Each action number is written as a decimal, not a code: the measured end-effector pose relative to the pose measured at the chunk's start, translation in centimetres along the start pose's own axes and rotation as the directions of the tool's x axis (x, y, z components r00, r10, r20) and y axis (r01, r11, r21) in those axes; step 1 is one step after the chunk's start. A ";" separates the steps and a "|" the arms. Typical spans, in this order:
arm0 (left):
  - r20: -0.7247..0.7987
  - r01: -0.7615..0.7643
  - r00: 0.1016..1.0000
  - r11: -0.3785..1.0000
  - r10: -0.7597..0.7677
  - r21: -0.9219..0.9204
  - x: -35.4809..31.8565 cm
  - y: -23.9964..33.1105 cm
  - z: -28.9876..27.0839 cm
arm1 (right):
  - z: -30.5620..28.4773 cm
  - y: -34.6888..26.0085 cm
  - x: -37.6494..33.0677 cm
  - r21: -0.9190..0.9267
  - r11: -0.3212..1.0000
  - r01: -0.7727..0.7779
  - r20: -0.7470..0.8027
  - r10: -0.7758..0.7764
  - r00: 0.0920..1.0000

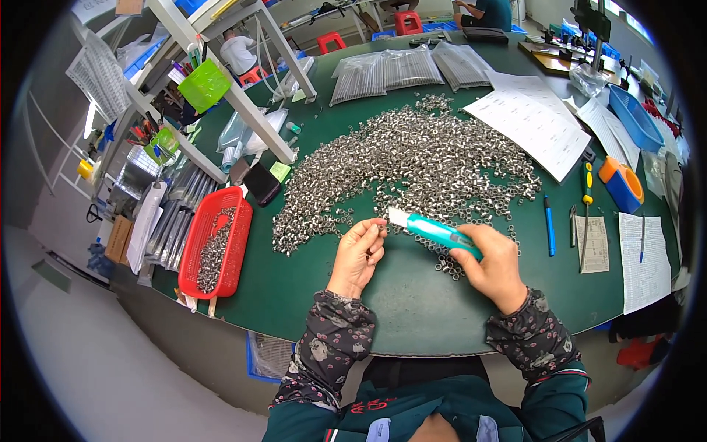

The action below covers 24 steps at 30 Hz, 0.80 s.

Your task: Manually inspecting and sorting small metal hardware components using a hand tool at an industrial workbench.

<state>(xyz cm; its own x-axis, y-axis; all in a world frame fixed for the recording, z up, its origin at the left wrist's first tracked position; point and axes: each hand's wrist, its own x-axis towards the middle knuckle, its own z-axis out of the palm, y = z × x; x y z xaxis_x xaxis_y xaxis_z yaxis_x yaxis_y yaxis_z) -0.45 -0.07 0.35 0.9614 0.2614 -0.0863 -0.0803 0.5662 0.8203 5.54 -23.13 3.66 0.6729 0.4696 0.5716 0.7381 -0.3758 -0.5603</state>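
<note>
My right hand (495, 267) is closed round a teal utility knife (436, 230), its pale tip end pointing left. That tip reaches to the fingertips of my left hand (355, 259), which pinches a small metal ring (381, 227), mostly covered by the fingers. Just beyond both hands spreads a large heap of small shiny metal rings (412, 158) on the green table (405, 317). A few loose rings lie under the knife. At the left edge stands a red plastic basket (243, 225) with more small metal parts inside.
Bags of metal tubes (412, 70) lie behind the heap. Paper sheets (526, 121), a blue pen (549, 228), a yellow-handled screwdriver (587, 184) and an orange-and-blue tape dispenser (622, 184) are at right. A white shelf frame (247, 110) rises at left. Other people sit far back.
</note>
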 end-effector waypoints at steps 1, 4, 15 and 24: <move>0.000 0.000 1.000 1.000 0.000 -0.001 0.0 0.0 0.0 | 0.0 0.2 0.1 0.071 0.998 -0.002 -0.082 0.008 0.997; 0.022 0.015 1.000 1.000 -0.014 -0.024 0.2 0.0 0.0 | -0.1 0.2 0.2 0.091 0.996 -0.021 -0.112 0.031 0.993; -0.024 0.000 1.000 0.992 -0.003 -0.123 0.2 0.5 0.0 | 0.1 0.2 0.0 0.096 0.995 0.005 -0.090 0.004 0.996; 0.013 -0.017 0.914 0.007 0.406 1.000 0.8 -0.8 1.5 | 0.2 0.2 -0.1 0.096 0.995 0.011 -0.071 -0.004 0.997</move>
<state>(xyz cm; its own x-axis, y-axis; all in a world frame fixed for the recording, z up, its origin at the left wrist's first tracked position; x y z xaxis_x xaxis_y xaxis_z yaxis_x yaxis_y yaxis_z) 0.77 -1.52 0.46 0.8493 0.4586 0.2615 0.2459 -0.7820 0.5727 5.61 -23.08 3.44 0.6719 0.4129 0.6149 0.7371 -0.2921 -0.6094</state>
